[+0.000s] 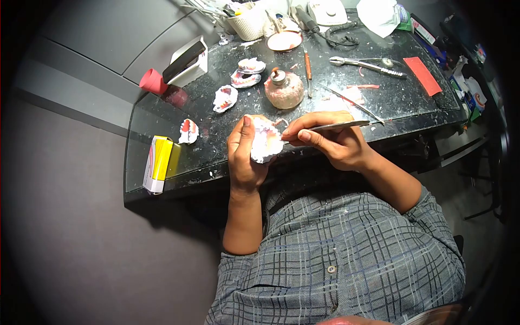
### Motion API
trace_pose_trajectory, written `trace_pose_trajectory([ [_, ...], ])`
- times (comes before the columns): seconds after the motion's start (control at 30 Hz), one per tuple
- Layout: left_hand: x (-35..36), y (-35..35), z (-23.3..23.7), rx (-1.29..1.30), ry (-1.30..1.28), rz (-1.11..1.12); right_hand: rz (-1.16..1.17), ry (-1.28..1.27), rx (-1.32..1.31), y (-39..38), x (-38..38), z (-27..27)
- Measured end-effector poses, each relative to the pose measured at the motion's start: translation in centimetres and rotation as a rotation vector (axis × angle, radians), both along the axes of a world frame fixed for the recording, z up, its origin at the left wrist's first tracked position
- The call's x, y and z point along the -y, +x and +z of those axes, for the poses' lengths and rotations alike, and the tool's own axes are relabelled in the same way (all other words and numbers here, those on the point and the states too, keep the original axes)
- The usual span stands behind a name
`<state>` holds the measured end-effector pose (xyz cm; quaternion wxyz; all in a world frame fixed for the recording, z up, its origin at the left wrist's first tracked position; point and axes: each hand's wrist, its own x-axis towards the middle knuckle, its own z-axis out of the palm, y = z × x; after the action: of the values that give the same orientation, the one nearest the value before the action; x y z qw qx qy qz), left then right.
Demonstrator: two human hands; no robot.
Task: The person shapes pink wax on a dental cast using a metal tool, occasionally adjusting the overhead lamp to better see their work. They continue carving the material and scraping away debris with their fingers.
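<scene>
My left hand (pixel 244 150) is closed round a white plaster dental model (pixel 265 143), its thumb along the left side. In my right hand (pixel 336 142) is a wax knife (pixel 341 125), gripped like a pen, its handle end pointing right and its tip at the model's right edge. Whether the tip touches is hard to see. Just beyond my hands stands a round spirit burner (pixel 284 92) with a metal neck, coated in pinkish residue. Several more plaster models with pink wax, one a stacked pair (pixel 248 74) and one a single piece (pixel 225 98), lie to its left.
A carver with a brown handle (pixel 308 65), another thin instrument (pixel 352 102), pliers (pixel 368 64) and a red wax sheet (pixel 422 76) lie right of the burner. A yellow-and-white box (pixel 158 164) stands at the table's left edge. A red cup (pixel 153 82) and a tool basket (pixel 248 24) are farther back.
</scene>
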<state>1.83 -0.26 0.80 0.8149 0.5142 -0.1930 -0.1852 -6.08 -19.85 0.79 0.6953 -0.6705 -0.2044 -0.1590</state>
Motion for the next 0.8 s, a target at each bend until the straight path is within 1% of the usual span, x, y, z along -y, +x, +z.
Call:
trace_pose_trajectory([
  [0.13,-0.09,0.15,-0.03,-0.030,-0.027,-0.027,0.072,0.084,-0.056,0.04,-0.20,-0.53],
  [0.33,-0.22,0.39,-0.15,-0.034,-0.034,-0.055,0.071,0.028,-0.057,0.01,-0.02,-0.46],
  [0.43,-0.28,0.39,-0.11,-0.034,-0.033,-0.063,0.068,0.062,-0.074,-0.01,-0.21,-0.66],
  [0.57,-0.20,0.35,-0.12,-0.028,-0.030,-0.050,0.047,0.048,-0.085,-0.02,-0.19,-0.37],
  [0.63,-0.20,0.32,-0.05,-0.037,-0.025,-0.040,0.027,-0.042,-0.027,0.11,0.08,-0.31],
  [0.8,-0.28,0.18,0.00,-0.042,-0.016,-0.031,0.069,-0.004,-0.072,0.21,0.28,-0.25],
])
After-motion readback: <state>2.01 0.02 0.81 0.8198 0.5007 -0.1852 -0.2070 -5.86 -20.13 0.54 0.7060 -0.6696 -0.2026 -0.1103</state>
